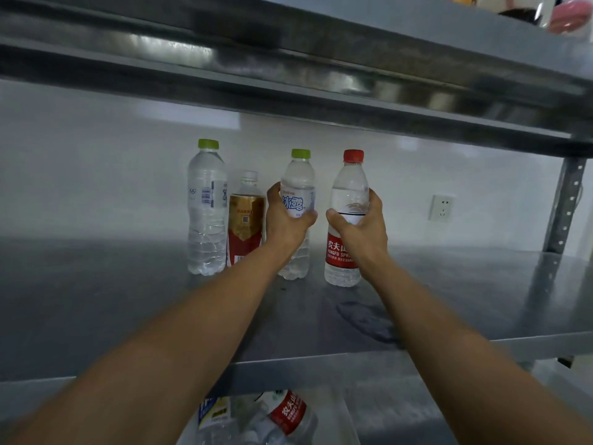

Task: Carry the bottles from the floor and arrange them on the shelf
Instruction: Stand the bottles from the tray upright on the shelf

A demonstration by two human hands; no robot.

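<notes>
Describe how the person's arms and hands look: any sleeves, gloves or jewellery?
The left hand and right hand are bare, with no gloves and no rings visible. The left forearm and right forearm are uncovered as far as the frame shows them: no sleeve edge, watch or bracelet appears. No markings or tattoos are visible.

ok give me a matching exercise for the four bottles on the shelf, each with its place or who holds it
1 tall green-capped bottle
2 gold-labelled bottle
3 blue-lettered bottle
4 red-capped bottle

A held by right hand
B far left of the row
C held by left hand
D second from left

Pairs: 1-B, 2-D, 3-C, 4-A
</notes>
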